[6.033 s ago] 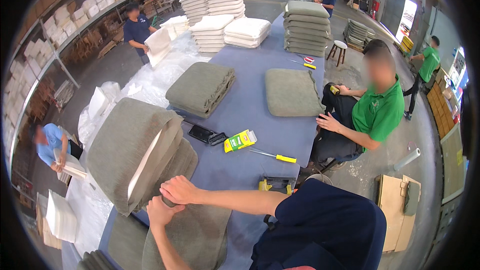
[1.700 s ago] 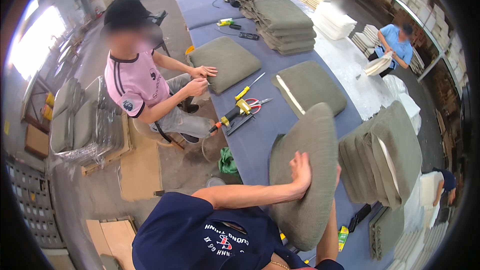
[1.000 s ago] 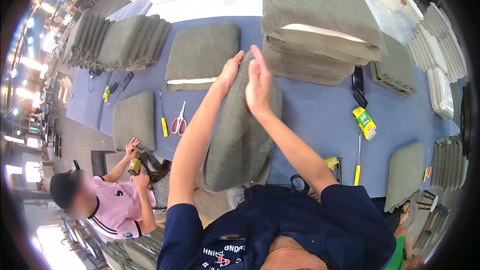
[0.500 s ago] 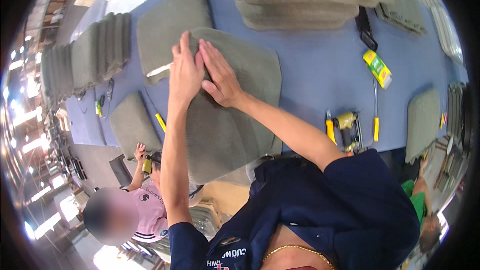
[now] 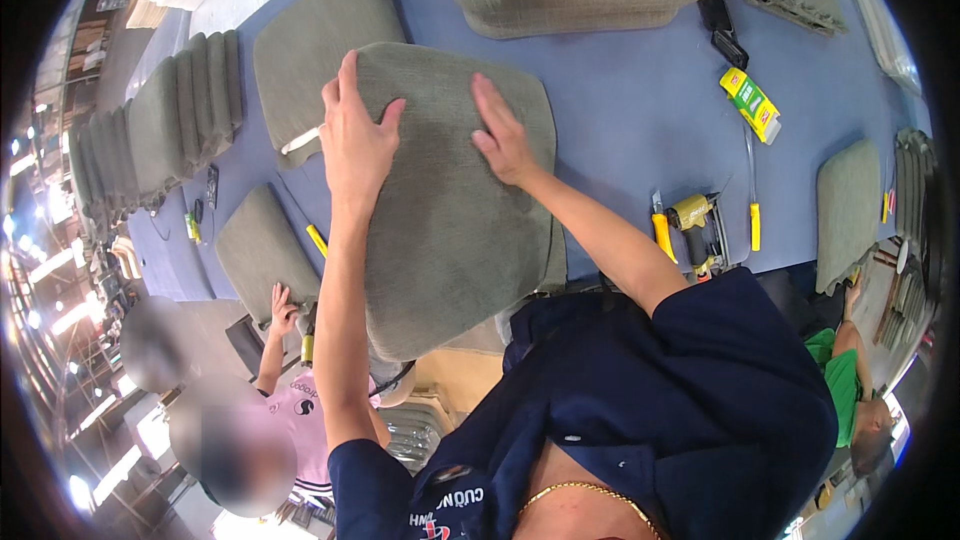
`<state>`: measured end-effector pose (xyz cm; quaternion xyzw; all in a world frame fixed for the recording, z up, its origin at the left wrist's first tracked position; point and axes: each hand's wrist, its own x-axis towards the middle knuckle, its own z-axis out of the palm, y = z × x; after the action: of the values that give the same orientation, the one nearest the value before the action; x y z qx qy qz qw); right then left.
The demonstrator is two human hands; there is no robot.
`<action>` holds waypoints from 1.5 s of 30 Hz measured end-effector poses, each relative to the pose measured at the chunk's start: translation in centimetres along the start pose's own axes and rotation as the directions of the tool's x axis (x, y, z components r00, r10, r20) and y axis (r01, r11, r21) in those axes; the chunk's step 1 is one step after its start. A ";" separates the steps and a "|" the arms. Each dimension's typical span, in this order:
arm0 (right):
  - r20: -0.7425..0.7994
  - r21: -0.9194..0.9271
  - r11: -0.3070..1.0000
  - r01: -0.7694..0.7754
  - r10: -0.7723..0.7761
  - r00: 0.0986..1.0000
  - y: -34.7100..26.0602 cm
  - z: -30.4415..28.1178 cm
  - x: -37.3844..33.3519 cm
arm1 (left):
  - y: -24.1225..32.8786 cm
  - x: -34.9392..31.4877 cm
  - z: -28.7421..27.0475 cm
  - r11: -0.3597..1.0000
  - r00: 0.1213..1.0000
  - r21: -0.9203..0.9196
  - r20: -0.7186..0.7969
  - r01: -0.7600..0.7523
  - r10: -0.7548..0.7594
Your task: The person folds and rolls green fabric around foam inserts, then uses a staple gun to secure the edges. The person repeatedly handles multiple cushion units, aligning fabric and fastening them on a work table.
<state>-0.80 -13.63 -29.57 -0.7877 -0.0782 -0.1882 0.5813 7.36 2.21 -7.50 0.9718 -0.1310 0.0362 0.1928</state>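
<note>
A padded seat cushion (image 5: 450, 220) covered in grey-green fabric lies in front of me, its near end reaching past the table edge. My left hand (image 5: 358, 140) rests at its far left corner, thumb and fingers spread apart. Over on the cushion's right part, my right hand (image 5: 503, 135) touches the fabric with its fingers stretched out. Neither hand grips anything. Part of another cushion of the same fabric (image 5: 325, 40) lies behind the left hand, with a pale strip near its lower edge.
On the blue table (image 5: 620, 110) to the right are a yellow-green staple gun (image 5: 692, 230), a yellow-handled cutter (image 5: 661, 232), a screwdriver (image 5: 754, 220) and a small box (image 5: 750, 105). Cushion stacks (image 5: 580, 0) stand at the back. A co-worker in pink (image 5: 305, 410) works at the left.
My hands, close together before on the cushion's upper left, have moved apart. The right hand went right across the fabric, and the left one spread its fingers at the corner.
</note>
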 end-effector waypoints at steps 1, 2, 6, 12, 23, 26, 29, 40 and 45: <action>0.014 -0.031 0.995 -0.091 0.092 0.996 1.2 -0.9 -1.8 | 0.6 -0.3 0.0 1.000 1.000 -0.019 0.007 0.025 -0.025; 0.024 -0.062 0.984 -0.165 0.167 0.986 2.6 -1.9 -3.0 | 1.3 -0.5 -0.1 0.999 0.999 -0.001 -0.010 0.035 -0.035; 0.080 -0.129 0.903 -0.411 0.422 0.903 6.7 -4.8 -6.8 | 2.9 0.0 -0.6 0.998 0.997 0.020 -0.062 0.055 -0.054; 0.082 0.015 0.988 -0.154 0.152 0.985 -3.4 -5.3 8.8 | 0.7 0.8 -3.3 0.410 0.871 -0.769 0.436 0.491 -0.226; 0.434 0.059 0.994 -0.092 0.057 0.899 -9.2 -1.4 22.4 | 0.5 2.6 -0.6 0.765 0.862 -0.483 0.474 0.426 -0.180; 0.173 0.205 0.979 -0.023 -0.013 0.985 -9.2 -1.5 19.6 | 1.8 1.8 -0.1 0.924 0.938 -0.289 0.310 0.250 -0.157; 0.061 0.232 0.971 0.049 -0.064 0.996 -8.1 -1.4 18.5 | 3.7 0.9 1.0 0.999 0.993 -0.005 0.110 0.033 -0.032; -0.044 -0.051 0.981 -0.185 0.183 0.982 -1.2 -4.7 4.8 | 8.2 -1.0 -0.8 0.960 0.997 -0.276 -0.074 -0.047 0.027; -0.152 0.154 0.988 -0.020 0.044 0.987 -13.4 -7.9 4.7 | 6.2 -5.7 -1.8 0.343 0.943 -0.898 0.181 0.274 -0.279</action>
<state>-2.71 -17.34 -13.84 -0.7253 -0.0343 -0.2329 0.6469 0.20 -1.20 -4.24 0.7129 0.0371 -0.0725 0.6965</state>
